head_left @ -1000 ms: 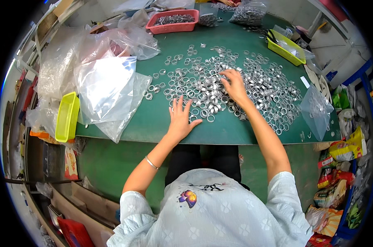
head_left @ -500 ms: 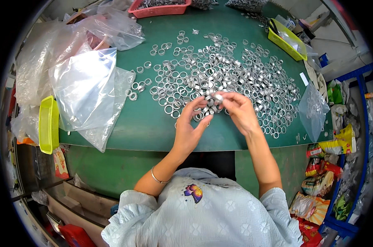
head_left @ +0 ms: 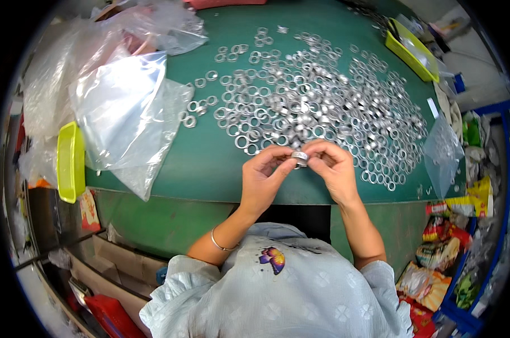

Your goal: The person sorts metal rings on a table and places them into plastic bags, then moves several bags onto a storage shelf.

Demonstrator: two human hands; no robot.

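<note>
**Left hand (head_left: 263, 174) and right hand (head_left: 334, 169) at one metal ring (head_left: 299, 158)**

My left thumb and fingers were pinched on the ring at its left side. My right thumb and fingertips were curled in at its other side; whether they gripped it or only steadied it, I couldn't tell.

As far as I could judge, plenty was left and little showed as done: I had this single ring up, while a wide heap of rings (head_left: 303, 107) lay loose over the green table (head_left: 221, 174). A few stray rings (head_left: 190, 121) lay just beside the clear plastic bags (head_left: 120, 112) on my left. I couldn't tell whether any of these had been dealt with.

The ring was between my two sets of fingertips, in front of my body, over the strip of table between the heap and the near edge. The heap's nearest rings lay just beyond my fingers, spreading away and to the right.
</note>
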